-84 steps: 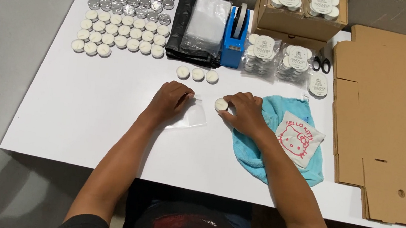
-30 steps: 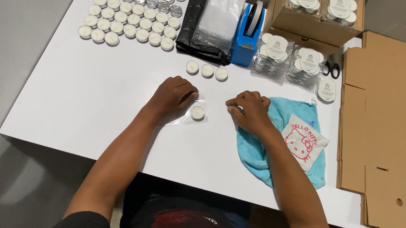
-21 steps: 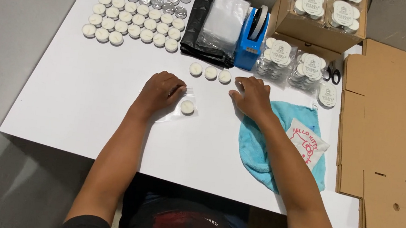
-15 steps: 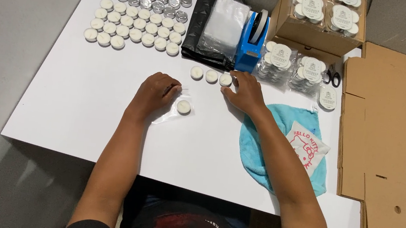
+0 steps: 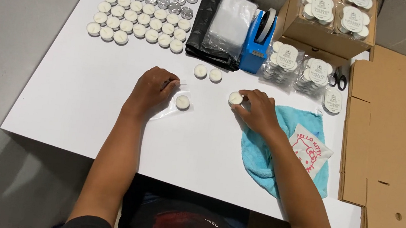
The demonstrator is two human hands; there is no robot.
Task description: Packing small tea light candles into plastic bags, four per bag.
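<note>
My left hand (image 5: pixel 150 90) pinches the mouth of a small clear plastic bag (image 5: pixel 168 109) that lies on the white table (image 5: pixel 86 94). One white tealight candle (image 5: pixel 182 101) sits inside the bag. My right hand (image 5: pixel 260 112) holds a second white tealight (image 5: pixel 236 98) in its fingertips, just above the table and to the right of the bag. Two loose tealights (image 5: pixel 208 73) rest side by side behind the bag.
Rows of white and silver tealights (image 5: pixel 141 11) fill the back left. A stack of clear bags on black plastic (image 5: pixel 227 24), a blue tape dispenser (image 5: pixel 258 41), packed candle bags (image 5: pixel 296 69), scissors (image 5: pixel 340 82), a cardboard box (image 5: pixel 328 16), a blue cloth (image 5: pixel 270 153) and flat cardboard (image 5: pixel 395 143) lie right.
A tealight went from my right hand into the bag. My right hand then reached back, took one of three loose tealights and brought it toward the bag. My left hand stayed on the bag.
</note>
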